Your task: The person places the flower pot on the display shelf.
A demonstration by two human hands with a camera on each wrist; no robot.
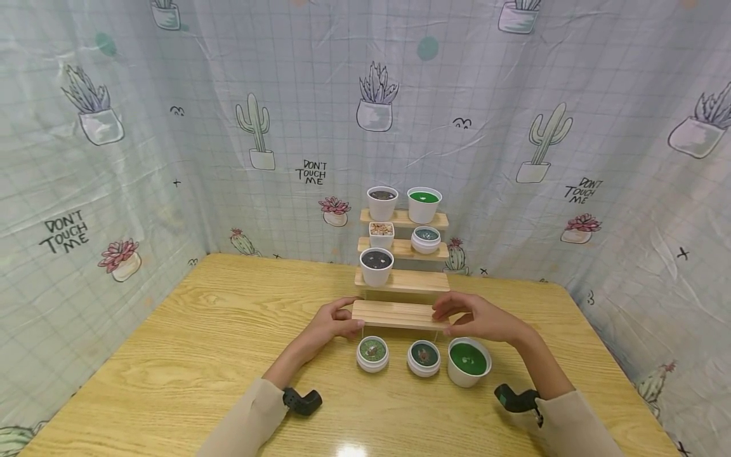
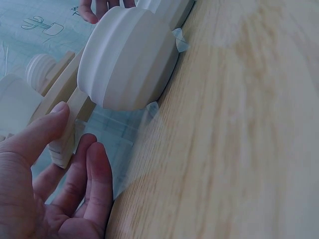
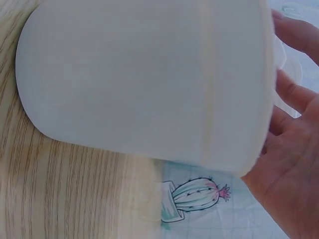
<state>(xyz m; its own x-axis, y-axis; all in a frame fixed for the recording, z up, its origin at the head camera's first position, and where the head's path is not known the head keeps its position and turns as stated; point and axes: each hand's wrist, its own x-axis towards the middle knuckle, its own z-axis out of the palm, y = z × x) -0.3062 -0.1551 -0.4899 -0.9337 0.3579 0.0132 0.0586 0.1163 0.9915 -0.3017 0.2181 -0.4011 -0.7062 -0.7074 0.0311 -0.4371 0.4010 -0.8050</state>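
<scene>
While left hand (image 1: 334, 322) pinches lowest shelf (image 1: 394, 312) at left end, right hand (image 1: 478, 317) bends at right end, hold unclear. Shelf stands behind three pots (image 1: 424, 359). Step seems steadying shelf; next move likely calls for even grip.

Pale blue-grey fabric sheeting (image 1: 320, 70) enclosed the worktop (image 1: 228, 330) at the rear and on both sides. It bore a fine grid, printed potted cacti (image 1: 254, 124), pink succulents (image 1: 117, 252), teal dots (image 1: 427, 48) and lettering (image 1: 311, 172) reading "DON'T TOUCH ME". Creases were noted across the fabric. The worktop presented a yellow wood-grain surface, its far edge close to the rear sheeting. A bright light reflection (image 1: 351, 450) was observed at the bottom of the head view.
</scene>
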